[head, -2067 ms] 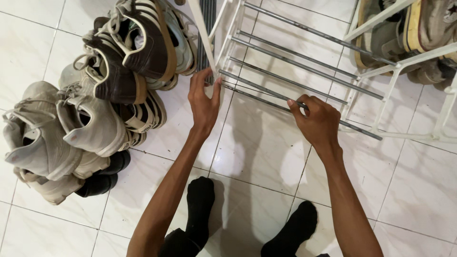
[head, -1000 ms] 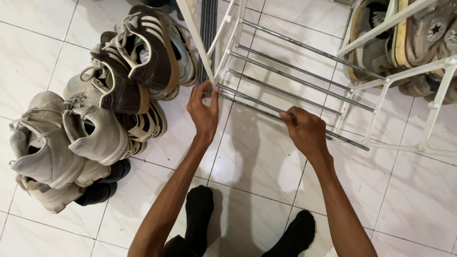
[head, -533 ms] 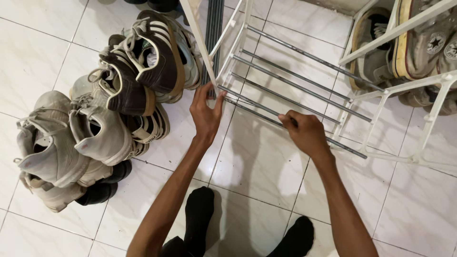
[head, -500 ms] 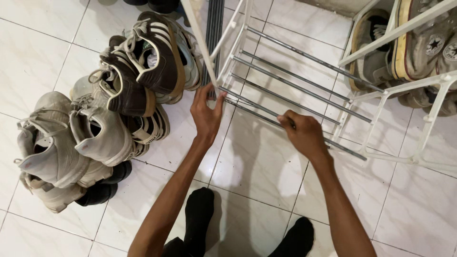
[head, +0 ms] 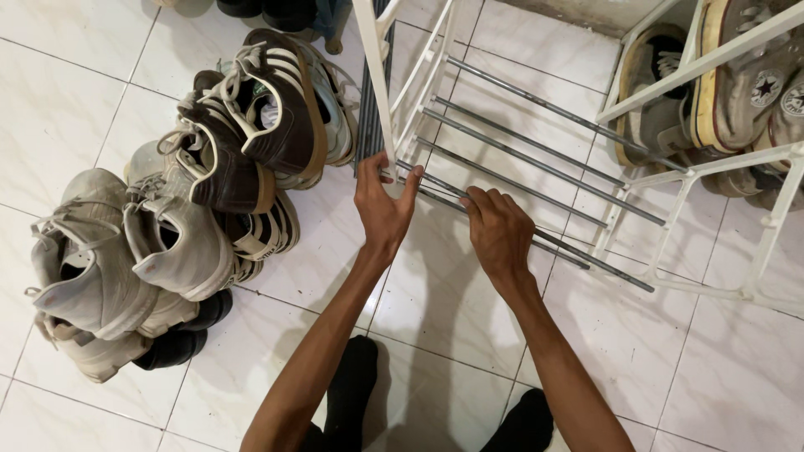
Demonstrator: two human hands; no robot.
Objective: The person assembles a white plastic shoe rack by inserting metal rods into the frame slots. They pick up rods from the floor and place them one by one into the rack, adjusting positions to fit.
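**Hands on the shoe-rack rail**

Here, in the head view, the left hand point(head: 381, 201) wraps the white upright post of the shoe rack point(head: 378, 92) at its near end, fingers closed around it. The right hand point(head: 500, 230) closes over the grey metal rail point(head: 586, 258), the nearest of several. Just left on the white tiled floor point(head: 67, 92) lies the pile of worn sneakers point(head: 180, 218). Far right, more shoes point(head: 737, 84) sit on another shelf.

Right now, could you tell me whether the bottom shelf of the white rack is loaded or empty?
Empty: the bottom shelf shows only bare metal rods over floor tile, with the right hand gripping the front rod.
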